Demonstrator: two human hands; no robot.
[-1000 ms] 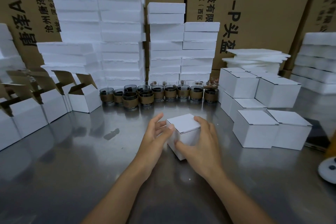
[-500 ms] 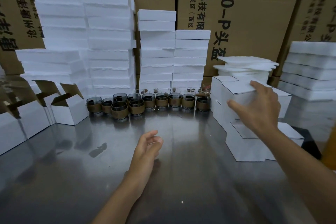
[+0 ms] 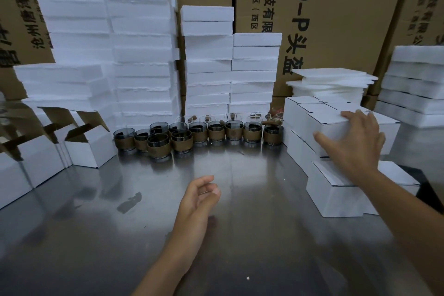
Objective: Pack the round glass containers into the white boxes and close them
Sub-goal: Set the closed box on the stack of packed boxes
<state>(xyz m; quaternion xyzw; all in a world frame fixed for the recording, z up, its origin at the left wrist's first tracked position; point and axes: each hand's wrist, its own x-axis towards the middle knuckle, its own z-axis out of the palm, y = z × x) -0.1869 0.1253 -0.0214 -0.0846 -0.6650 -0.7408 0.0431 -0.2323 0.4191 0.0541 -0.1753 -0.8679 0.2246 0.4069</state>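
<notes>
Standing well left of the left hand point(image 3: 199, 199), open boxes point(image 3: 89, 149) are sitting in a row with their brown flaps raised. Behind them, foam blocks point(image 3: 141, 55) are rising in tall stacks against cartons point(image 3: 336, 19). Straight ahead of the left hand and well apart from it, glasses point(image 3: 199, 132) with brown bands are lining up at the foot of the foam, two of them sitting in front of the row. The left hand is hanging over the steel table point(image 3: 96, 235), palm turned rightward, fingers loosely curled and holding nothing. To its right, the right hand point(image 3: 355, 144) is gripping a shut box point(image 3: 329, 132): the thumb is pressing on the front face while the spread fingers are reaching over the top. That box is resting on other shut boxes point(image 3: 336, 197), which are stacking up beneath and beside the right hand. Just beyond the right hand, thin foam sheets point(image 3: 331, 79) are lying in a loose pile, and further right more foam blocks are piling up.
</notes>
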